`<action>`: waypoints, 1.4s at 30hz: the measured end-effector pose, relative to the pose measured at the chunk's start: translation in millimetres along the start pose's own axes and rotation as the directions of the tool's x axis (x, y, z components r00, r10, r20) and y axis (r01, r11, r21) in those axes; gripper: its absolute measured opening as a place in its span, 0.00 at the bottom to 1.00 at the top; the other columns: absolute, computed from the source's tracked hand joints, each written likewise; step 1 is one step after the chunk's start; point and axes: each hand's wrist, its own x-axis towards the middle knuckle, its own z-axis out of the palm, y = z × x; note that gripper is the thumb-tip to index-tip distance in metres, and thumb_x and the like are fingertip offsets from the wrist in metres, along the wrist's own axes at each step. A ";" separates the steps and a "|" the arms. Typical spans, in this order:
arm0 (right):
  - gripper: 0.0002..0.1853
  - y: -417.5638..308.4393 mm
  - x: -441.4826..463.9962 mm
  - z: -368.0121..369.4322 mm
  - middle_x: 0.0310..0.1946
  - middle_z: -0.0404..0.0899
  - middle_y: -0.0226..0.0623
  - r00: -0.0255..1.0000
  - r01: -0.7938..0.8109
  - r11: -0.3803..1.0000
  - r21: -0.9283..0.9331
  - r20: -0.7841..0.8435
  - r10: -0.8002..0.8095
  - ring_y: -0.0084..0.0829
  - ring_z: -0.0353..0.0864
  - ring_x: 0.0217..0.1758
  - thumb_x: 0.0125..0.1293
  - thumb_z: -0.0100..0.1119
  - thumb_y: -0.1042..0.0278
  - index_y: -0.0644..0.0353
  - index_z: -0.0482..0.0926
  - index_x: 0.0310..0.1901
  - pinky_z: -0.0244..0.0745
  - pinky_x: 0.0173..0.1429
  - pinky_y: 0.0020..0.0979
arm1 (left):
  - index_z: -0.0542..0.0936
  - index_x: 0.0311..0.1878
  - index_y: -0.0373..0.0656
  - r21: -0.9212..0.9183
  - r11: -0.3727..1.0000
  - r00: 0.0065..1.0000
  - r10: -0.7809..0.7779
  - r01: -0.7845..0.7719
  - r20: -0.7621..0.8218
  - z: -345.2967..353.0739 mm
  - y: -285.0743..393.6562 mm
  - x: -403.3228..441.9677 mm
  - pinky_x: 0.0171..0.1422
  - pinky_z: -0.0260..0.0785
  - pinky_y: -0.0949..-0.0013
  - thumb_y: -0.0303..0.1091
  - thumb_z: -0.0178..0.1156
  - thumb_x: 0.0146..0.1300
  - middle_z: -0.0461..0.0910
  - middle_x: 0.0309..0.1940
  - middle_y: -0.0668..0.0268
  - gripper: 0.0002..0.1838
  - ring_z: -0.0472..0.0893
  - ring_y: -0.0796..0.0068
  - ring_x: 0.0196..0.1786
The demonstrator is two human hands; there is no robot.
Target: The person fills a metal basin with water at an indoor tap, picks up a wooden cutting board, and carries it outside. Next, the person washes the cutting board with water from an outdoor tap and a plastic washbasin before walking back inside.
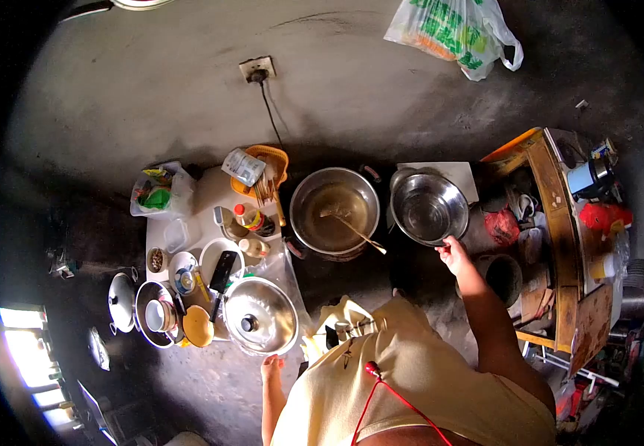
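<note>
Basin (427, 207), steel, one: right of the pot (306, 195), close beside it. Nothing large shows inside; a thin layer of water I cannot rule out. A second rim shows behind it, perhaps another basin nested beneath.

Right hand (452, 254), mine: clamped on the basin's near edge, right of the pot and nearer me. Risk: a one-sided grip, so the basin may tip or twist if its far side loses support.

Stand (459, 172), white: right of the pot, under or behind the basin. Risk: the basin appears to overhang it and might slide off.

Spoon (363, 235), one: in the pot, handle crossing the rim on the near right. Risk: my forearm or the basin could catch the handle and flick the contents out. Heat cannot be judged.

Left hand (272, 364), mine: left of the pot and nearer me, fingers loosely curled; whether they are apart or together I cannot tell.

Lid (266, 305), steel: left of the pot, just beyond that hand; contact unclear. Risk: it lies near the table's edge, partly over plastic film (286, 271), and a bump could send it down.

Bottle (258, 223), red-capped: left of the pot. Risk: tall enough to topple if knocked.
</note>
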 end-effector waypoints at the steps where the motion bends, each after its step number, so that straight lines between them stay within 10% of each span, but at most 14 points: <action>1: 0.08 -5.7 6.7 -9.3 0.21 0.72 0.47 1.000 -0.010 1.000 -0.005 0.001 0.010 0.22 0.66 0.13 0.51 0.52 0.68 0.63 0.66 0.27 0.59 0.13 0.17 | 0.73 0.38 0.38 -0.027 1.000 1.000 0.016 -0.016 -0.010 10.3 -1.0 -6.0 0.29 0.68 0.75 0.25 0.52 0.50 0.75 0.27 0.64 0.10 0.74 0.76 0.26; 13: 0.07 -100.0 59.6 -57.8 0.16 0.72 0.39 0.990 0.137 0.909 -0.394 0.013 -0.143 0.22 0.66 0.13 0.51 0.49 0.66 0.60 0.69 0.23 0.57 0.14 0.18 | 0.74 0.42 0.39 -0.069 0.981 0.982 0.184 -0.181 0.035 193.9 -20.4 -69.5 0.32 0.67 0.77 0.39 0.57 0.55 0.76 0.27 0.67 0.15 0.73 0.80 0.28; 15: 0.08 -107.9 70.9 -66.5 0.18 0.72 0.40 0.993 0.048 0.970 -0.237 0.118 -0.020 0.22 0.67 0.15 0.52 0.52 0.65 0.61 0.69 0.24 0.59 0.16 0.18 | 0.73 0.40 0.36 -0.066 0.992 0.994 0.105 -0.107 -0.031 217.1 -11.8 -82.6 0.36 0.67 0.76 0.25 0.53 0.55 0.76 0.34 0.66 0.09 0.73 0.79 0.33; 26: 0.07 -105.2 142.1 -91.2 0.22 0.75 0.47 0.993 -0.068 0.996 -0.059 0.096 0.073 0.22 0.68 0.14 0.53 0.51 0.68 0.61 0.69 0.24 0.59 0.15 0.17 | 0.75 0.40 0.39 0.171 0.968 0.962 -0.139 0.182 -0.236 208.2 -90.3 -114.6 0.34 0.66 0.77 0.31 0.56 0.54 0.77 0.30 0.67 0.11 0.74 0.80 0.30; 42: 0.09 -83.9 305.9 -146.1 0.38 0.75 0.49 0.975 -0.220 0.949 0.226 0.021 0.221 0.17 0.67 0.16 0.60 0.47 0.65 0.61 0.70 0.37 0.60 0.14 0.14 | 0.73 0.44 0.37 0.318 0.914 0.932 0.317 -0.252 -0.173 233.0 22.1 -155.8 0.47 0.66 0.73 0.26 0.50 0.56 0.76 0.42 0.60 0.11 0.74 0.75 0.44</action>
